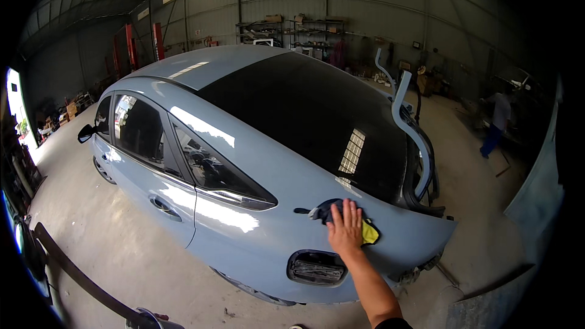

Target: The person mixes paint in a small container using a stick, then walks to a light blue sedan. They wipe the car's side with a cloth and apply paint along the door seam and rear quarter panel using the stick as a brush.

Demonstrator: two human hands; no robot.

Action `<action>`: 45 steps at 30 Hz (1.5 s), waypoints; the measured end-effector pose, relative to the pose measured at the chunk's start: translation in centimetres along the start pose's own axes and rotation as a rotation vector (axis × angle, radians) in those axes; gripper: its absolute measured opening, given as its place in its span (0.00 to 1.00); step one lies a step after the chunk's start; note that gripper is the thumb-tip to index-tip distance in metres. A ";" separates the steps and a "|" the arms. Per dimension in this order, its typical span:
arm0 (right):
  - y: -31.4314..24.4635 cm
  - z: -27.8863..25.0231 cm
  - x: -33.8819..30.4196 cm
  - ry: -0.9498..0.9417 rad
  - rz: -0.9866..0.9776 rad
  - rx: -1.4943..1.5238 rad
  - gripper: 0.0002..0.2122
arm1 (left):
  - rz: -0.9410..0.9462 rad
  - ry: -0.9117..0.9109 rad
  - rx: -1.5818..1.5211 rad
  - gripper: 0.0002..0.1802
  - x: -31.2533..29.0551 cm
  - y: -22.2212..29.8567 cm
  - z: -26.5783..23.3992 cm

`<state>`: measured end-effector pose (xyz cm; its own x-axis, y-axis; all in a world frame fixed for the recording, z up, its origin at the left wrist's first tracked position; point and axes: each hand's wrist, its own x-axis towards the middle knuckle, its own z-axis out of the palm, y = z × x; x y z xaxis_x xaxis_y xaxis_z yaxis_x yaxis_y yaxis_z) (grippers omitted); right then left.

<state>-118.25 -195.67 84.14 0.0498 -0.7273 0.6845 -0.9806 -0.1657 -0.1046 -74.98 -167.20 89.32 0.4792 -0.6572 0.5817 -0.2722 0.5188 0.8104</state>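
One hand is in view, the right hand (345,230), coming up from the lower edge on a bare forearm; its fingers are spread flat and pressed on one crumpled cleaning cloth, dark blue with a yellow part (368,232). The left hand is out of sight, so I cannot tell its state. The cloth lies bunched on the rear quarter panel of one glossy pale blue-grey car (244,213), near the car's rear edge and just above one open dark fuel-filler recess (317,267). The yellow part shows at the right of the hand, the dark part at its left. The car has a black rear window (304,116) and stands on a grey concrete floor (109,250). One bent pale blue panel part (409,128) rises at the car's rear corner. One person in blue trousers (496,123) stands well apart at the right, and metal shelves (292,33) line the far wall
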 end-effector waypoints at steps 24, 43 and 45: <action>36.0 -10.2 -10.8 0.273 0.593 -0.103 0.18 | -0.243 0.005 0.101 0.51 -12.5 8.1 7.3; 26.9 -17.4 -1.2 0.504 0.276 0.443 0.16 | -0.189 0.047 0.177 0.52 -13.2 10.6 16.1; 24.2 -15.2 1.0 0.430 0.192 0.472 0.16 | -0.199 0.059 0.158 0.52 -13.9 10.6 15.5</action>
<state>-144.84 -190.28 93.26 -0.2935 -0.4588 0.8387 -0.7715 -0.4044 -0.4912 -97.42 -161.02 90.95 0.5828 -0.7024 0.4087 -0.2926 0.2878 0.9119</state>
